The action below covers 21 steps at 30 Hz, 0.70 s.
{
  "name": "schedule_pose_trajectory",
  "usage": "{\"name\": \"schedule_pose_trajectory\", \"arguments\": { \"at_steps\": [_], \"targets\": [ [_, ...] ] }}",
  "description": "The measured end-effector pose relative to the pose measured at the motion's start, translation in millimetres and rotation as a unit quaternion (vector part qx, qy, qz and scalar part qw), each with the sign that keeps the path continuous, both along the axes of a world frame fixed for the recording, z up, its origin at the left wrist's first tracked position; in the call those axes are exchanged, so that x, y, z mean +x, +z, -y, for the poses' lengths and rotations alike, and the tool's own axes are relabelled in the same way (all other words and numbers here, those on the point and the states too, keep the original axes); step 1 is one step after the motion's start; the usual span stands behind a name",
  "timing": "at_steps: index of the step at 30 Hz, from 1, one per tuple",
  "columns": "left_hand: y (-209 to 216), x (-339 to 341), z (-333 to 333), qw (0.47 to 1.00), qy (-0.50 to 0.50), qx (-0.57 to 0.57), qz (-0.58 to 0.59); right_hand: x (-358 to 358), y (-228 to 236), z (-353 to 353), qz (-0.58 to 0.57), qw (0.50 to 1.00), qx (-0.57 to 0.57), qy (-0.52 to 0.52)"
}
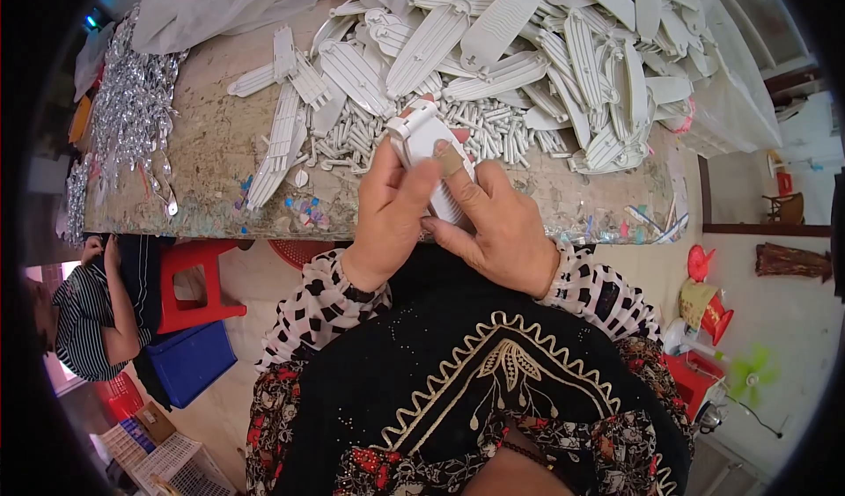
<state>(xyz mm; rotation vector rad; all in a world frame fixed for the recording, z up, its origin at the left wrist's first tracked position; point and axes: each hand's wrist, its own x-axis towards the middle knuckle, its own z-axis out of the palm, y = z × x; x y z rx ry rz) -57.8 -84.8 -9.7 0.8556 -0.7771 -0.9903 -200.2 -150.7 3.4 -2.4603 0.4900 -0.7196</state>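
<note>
Between left grip (387,210) and right grip (500,225): white plastic piece (415,135).

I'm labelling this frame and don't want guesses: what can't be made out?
In the head view:
Underside of the white plastic piece: hidden by the piece itself, left hand and right hand.
Left thumb tip: blurred.
White parts pile, far end: cut off by upper edge.

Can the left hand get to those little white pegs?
Probably yes: the pegs lie just past the left hand, and nothing seems to block the way. But it's busy holding a white plastic piece, so it might need to let go first.
</note>
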Motion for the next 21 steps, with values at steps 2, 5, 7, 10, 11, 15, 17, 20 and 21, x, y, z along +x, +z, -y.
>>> {"name": "schedule_pose_trajectory", "arguments": {
  "at_steps": [2, 5, 7, 10, 11, 15, 17, 20, 21],
  "targets": [
    [2.3, -0.5, 1.6, 1.0, 0.002, 0.012, 0.007, 0.8, 0.3, -0.4, 0.012, 1.0, -0.011, -0.01],
    [1.1, -1.0, 1.9, 0.999, 0.019, 0.032, 0.029, 0.0, 0.9, -0.2, -0.023, 0.999, -0.011, -0.02],
    [2.2, -1.8, 0.2, 0.998, 0.034, 0.042, 0.044, -1.8, -1.1, 3.5, -0.006, 0.999, -0.044, 0.01],
    [5.2, 0.9, 0.1, 0.999, 0.006, 0.045, -0.016, -5.0, -0.7, 5.0, -0.029, 0.998, 0.048, 0.039],
    [6.3, 3.2, -0.8, 0.999, -0.006, 0.05, -0.01, -8.3, 1.1, 8.3, -0.029, 0.998, 0.049, 0.039],
    [14.8, 8.7, -3.4, 0.994, -0.078, 0.058, 0.048, -11.4, 17.6, 30.7, 0.098, 0.989, 0.109, 0.001],
    [9.8, 7.4, -3.9, 0.988, -0.072, 0.064, 0.117, -10.3, 26.0, 41.2, 0.099, 0.978, 0.176, 0.058],
    [4.1, 2.7, -2.9, 0.982, -0.099, 0.09, 0.132, -9.2, 34.6, 43.8, 0.074, 0.956, 0.275, 0.071],
    [2.8, 1.8, -1.8, 0.982, -0.099, 0.09, 0.132, -9.0, 34.5, 45.2, 0.05, 0.932, 0.353, 0.072]
  ]
}}
